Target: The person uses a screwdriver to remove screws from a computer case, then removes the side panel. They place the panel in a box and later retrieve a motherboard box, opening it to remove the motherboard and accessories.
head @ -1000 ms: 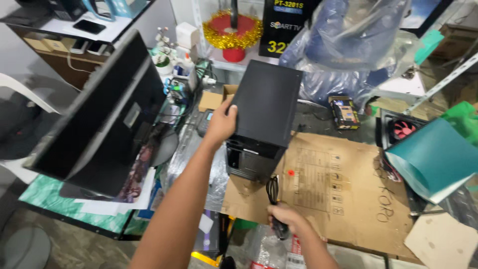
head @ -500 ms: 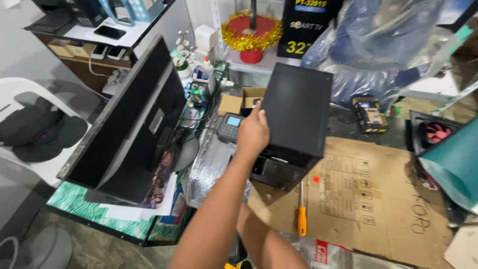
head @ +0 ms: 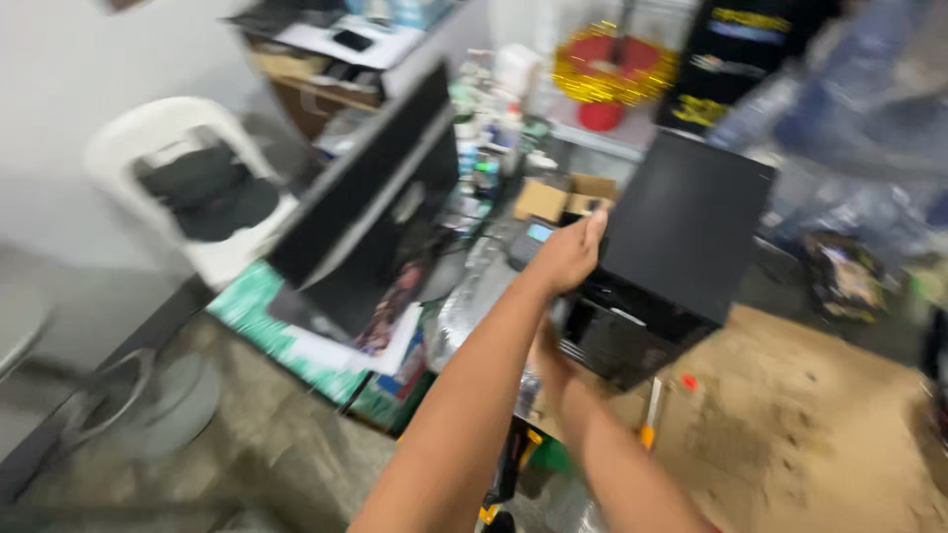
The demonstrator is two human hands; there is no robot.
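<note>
A black computer case stands tilted over the brown cardboard sheet on the workbench. My left hand grips the case's upper left edge, fingers curled over the top. My right hand reaches under my left forearm and holds the case's lower front corner. That hand is partly hidden by my left wrist. The whole view is blurred by motion.
A large black flat panel leans on the bench's left side. An orange-handled screwdriver lies on the cardboard by the case. Behind are a small open cardboard box, a red pot with gold tinsel and a white plastic chair.
My right hand left the cable on the cardboard and went under my left arm to the case's lower corner. The view swung left. My left hand stayed on the case.
</note>
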